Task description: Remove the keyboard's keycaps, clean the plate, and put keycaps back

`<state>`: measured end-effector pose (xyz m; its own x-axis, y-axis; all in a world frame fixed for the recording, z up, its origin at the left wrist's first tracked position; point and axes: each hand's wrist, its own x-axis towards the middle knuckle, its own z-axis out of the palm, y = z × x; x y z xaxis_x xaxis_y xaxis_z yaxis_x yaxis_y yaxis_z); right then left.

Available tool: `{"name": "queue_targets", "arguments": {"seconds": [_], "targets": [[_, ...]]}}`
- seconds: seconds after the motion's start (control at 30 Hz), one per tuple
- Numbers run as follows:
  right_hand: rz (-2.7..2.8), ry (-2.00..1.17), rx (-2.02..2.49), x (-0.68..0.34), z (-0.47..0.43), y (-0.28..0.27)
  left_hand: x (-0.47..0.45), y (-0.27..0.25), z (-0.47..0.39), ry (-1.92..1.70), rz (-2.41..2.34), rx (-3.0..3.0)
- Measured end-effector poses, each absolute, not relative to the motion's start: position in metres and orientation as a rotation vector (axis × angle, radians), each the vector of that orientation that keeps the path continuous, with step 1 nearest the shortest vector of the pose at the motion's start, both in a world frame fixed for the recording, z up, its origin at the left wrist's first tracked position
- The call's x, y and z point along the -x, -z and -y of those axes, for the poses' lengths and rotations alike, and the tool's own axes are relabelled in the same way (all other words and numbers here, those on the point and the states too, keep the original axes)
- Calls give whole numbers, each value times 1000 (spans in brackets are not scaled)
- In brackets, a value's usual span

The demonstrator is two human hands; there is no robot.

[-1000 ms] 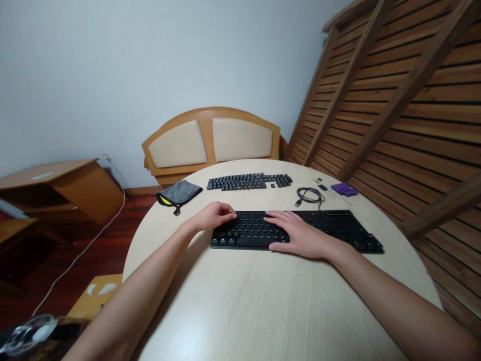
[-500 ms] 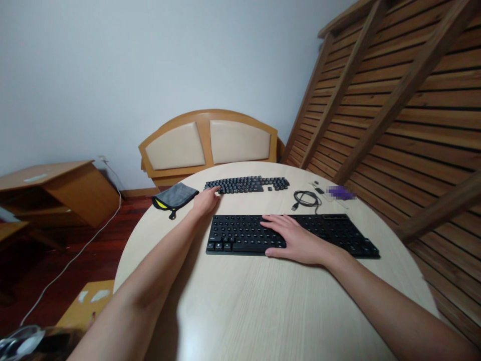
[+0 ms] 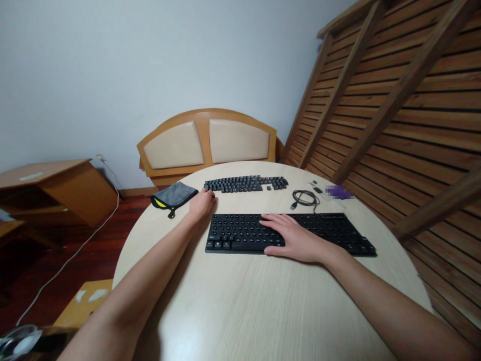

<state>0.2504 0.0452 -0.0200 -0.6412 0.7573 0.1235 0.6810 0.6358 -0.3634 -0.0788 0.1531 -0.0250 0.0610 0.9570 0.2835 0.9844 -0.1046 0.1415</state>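
A black keyboard (image 3: 240, 233) lies across the table, with most of its keycaps off and a few in place at its near left corner. My right hand (image 3: 291, 235) rests flat on its middle, fingers spread. Beyond it, loose black keycaps (image 3: 240, 184) are laid out in rows. My left hand (image 3: 202, 204) is at the near left end of those rows, fingers pinched together on a small dark keycap (image 3: 213, 196) that is mostly hidden. Just left of that hand lies a grey cloth pouch (image 3: 175, 194) with a yellow lining.
The keyboard's coiled USB cable (image 3: 305, 198) lies behind it. Farther right are a blurred purple item (image 3: 338, 192) and small dark parts (image 3: 317, 190). A wooden slatted frame (image 3: 406, 115) leans at the right; a headboard (image 3: 206, 138) stands behind the round table (image 3: 263, 301).
My left hand has drawn back slightly from the keycap rows, its fingers now curled in a pinch where the index finger was stretched out. My right hand stays on the keyboard.
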Motion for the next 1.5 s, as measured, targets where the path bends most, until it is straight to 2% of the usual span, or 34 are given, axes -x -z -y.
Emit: {"name": "queue_targets", "arguments": {"seconds": [0.27, 0.53, 0.97, 1.5], "targets": [[2593, -434, 1169, -249, -44, 17, 61, 5, -95, 666, 1753, 2583], [2627, -348, 1126, -261, -46, 15, 46, -15, -63, 538, 1211, 3223], [2607, -359, 1223, -265, -49, 16, 50, -15, -61, 547, 1386, 3408], [2583, -307, 1167, -258, -49, 24, 51, -21, -60, 373, 1294, 3345]]}}
